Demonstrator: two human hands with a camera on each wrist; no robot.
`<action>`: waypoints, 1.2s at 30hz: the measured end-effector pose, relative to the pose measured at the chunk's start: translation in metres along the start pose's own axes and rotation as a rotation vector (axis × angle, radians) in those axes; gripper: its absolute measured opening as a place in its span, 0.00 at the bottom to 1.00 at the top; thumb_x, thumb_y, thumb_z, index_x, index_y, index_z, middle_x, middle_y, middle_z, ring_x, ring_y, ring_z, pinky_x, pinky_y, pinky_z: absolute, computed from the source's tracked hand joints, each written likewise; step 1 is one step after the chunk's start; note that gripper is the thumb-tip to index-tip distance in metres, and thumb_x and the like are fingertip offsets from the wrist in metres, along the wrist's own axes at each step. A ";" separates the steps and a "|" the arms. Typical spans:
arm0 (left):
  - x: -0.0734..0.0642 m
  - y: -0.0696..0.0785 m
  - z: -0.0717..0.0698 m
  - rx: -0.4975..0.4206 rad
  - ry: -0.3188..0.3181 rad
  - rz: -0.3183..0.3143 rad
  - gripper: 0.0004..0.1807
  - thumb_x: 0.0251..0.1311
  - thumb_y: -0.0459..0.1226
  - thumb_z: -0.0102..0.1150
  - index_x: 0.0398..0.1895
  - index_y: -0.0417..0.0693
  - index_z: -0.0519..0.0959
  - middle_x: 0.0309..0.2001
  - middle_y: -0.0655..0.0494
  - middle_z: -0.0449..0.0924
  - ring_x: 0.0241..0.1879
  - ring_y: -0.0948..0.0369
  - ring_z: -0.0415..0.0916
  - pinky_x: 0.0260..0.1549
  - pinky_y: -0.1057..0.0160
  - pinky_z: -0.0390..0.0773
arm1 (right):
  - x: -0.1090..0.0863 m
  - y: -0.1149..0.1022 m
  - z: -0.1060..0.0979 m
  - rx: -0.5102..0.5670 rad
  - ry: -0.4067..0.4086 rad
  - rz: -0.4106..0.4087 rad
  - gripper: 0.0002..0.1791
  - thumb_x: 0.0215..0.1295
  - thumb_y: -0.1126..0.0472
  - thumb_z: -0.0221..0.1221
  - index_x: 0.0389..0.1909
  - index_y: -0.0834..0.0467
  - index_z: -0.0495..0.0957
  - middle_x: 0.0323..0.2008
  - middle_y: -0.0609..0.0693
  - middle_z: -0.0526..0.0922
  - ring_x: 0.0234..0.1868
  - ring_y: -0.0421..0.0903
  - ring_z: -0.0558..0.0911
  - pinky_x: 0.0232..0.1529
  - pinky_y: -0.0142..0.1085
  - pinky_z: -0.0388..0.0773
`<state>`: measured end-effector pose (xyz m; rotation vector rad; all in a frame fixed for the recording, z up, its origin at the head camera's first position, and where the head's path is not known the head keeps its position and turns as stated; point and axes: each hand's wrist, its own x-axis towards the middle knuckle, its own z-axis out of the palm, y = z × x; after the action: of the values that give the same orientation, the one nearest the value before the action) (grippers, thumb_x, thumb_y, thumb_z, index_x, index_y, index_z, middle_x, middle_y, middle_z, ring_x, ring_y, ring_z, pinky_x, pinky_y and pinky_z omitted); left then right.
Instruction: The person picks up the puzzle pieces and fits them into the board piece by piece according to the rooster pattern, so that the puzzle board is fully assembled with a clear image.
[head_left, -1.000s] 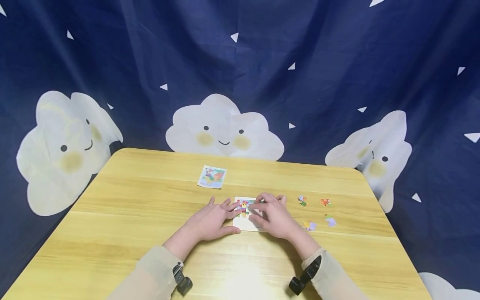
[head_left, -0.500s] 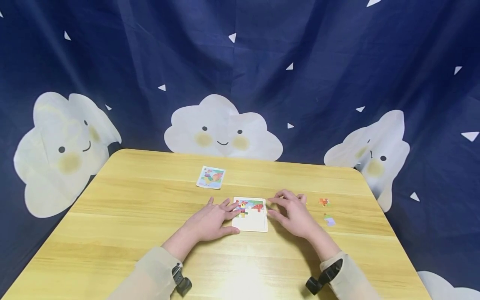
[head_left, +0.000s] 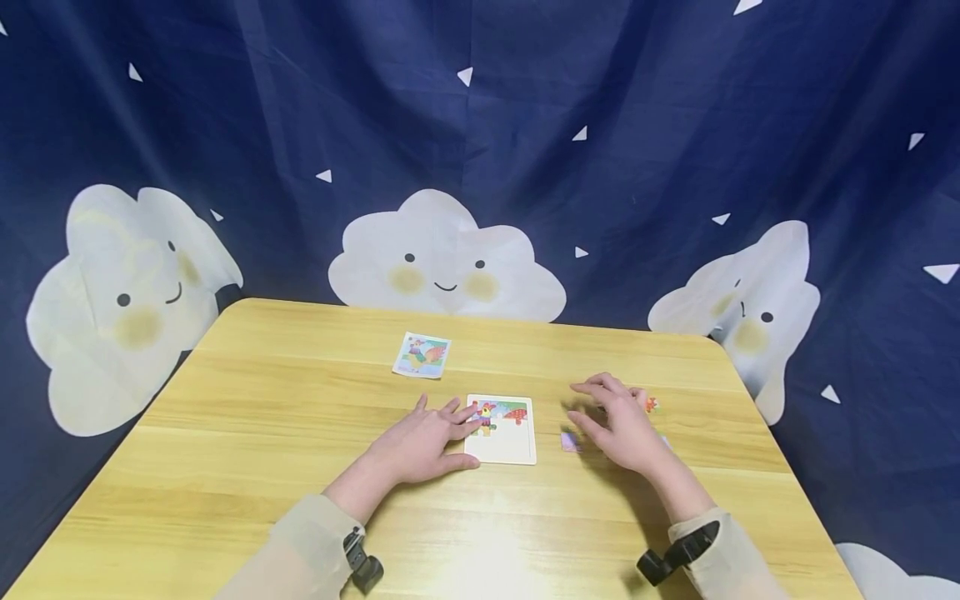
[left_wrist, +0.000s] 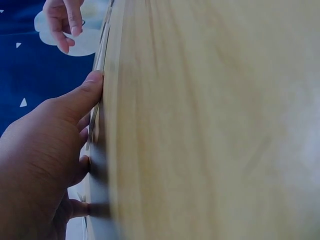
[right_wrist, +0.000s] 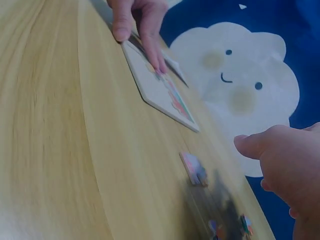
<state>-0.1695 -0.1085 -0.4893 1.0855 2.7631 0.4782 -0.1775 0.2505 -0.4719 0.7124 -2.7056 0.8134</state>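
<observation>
My left hand [head_left: 420, 446] rests on the left part of a square white puzzle board [head_left: 510, 450], thumb at its lower left corner and fingertips on the fitted pieces. Those pieces [head_left: 516, 412] fill the board's top and left side; the lower right shows bare white. To the right of the board, my right hand [head_left: 618, 425] is held over the table, thumb and index finger apart with nothing between them. A light purple puzzle piece [head_left: 570, 442] lies just left of its thumb. In the right wrist view the same piece [right_wrist: 192, 167] lies flat below the hand.
An orange-red puzzle piece [head_left: 652, 404] shows beyond the right hand, and another [head_left: 664, 440] is mostly hidden behind the wrist. A small picture card of a rooster [head_left: 422, 356] lies behind the board. A dark blue cloud-print curtain [head_left: 637, 167] hangs behind the table [head_left: 300, 375].
The right hand has moved right, off the board and over the loose pieces, and its fingers have spread. A purple piece now shows beside its thumb. The left hand stays put.
</observation>
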 end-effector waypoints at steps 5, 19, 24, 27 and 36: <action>0.000 0.000 0.000 -0.007 -0.002 -0.001 0.39 0.72 0.65 0.55 0.77 0.55 0.73 0.79 0.60 0.63 0.80 0.46 0.56 0.71 0.25 0.49 | -0.003 0.005 -0.004 0.005 0.009 0.020 0.25 0.67 0.58 0.73 0.62 0.62 0.83 0.53 0.52 0.80 0.48 0.55 0.81 0.47 0.51 0.50; 0.000 -0.001 0.000 0.004 -0.007 0.000 0.39 0.72 0.65 0.54 0.78 0.55 0.72 0.79 0.60 0.63 0.80 0.46 0.55 0.71 0.25 0.50 | 0.000 0.037 -0.018 -0.015 -0.044 0.111 0.26 0.67 0.59 0.73 0.63 0.64 0.81 0.58 0.57 0.78 0.57 0.59 0.78 0.47 0.56 0.52; -0.001 0.000 0.000 0.002 0.006 0.010 0.39 0.73 0.65 0.55 0.78 0.54 0.72 0.79 0.58 0.63 0.79 0.46 0.56 0.71 0.25 0.50 | 0.001 0.047 -0.019 -0.071 -0.100 0.180 0.24 0.68 0.57 0.73 0.61 0.63 0.83 0.52 0.57 0.81 0.50 0.56 0.79 0.43 0.54 0.52; -0.001 0.000 0.000 0.004 0.010 0.015 0.39 0.73 0.64 0.55 0.78 0.53 0.73 0.79 0.58 0.64 0.79 0.45 0.57 0.71 0.24 0.51 | 0.002 0.047 -0.018 -0.070 -0.120 0.203 0.22 0.69 0.57 0.71 0.59 0.63 0.84 0.49 0.56 0.82 0.43 0.51 0.78 0.41 0.52 0.52; 0.000 0.000 0.001 0.007 0.002 0.008 0.39 0.73 0.65 0.54 0.78 0.54 0.72 0.80 0.58 0.63 0.79 0.45 0.56 0.71 0.25 0.50 | 0.006 0.044 -0.015 -0.039 -0.151 0.263 0.22 0.70 0.58 0.71 0.59 0.65 0.83 0.48 0.55 0.81 0.41 0.50 0.76 0.42 0.51 0.51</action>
<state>-0.1692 -0.1088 -0.4904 1.0984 2.7648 0.4715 -0.2041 0.2889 -0.4772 0.4299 -2.9870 0.7886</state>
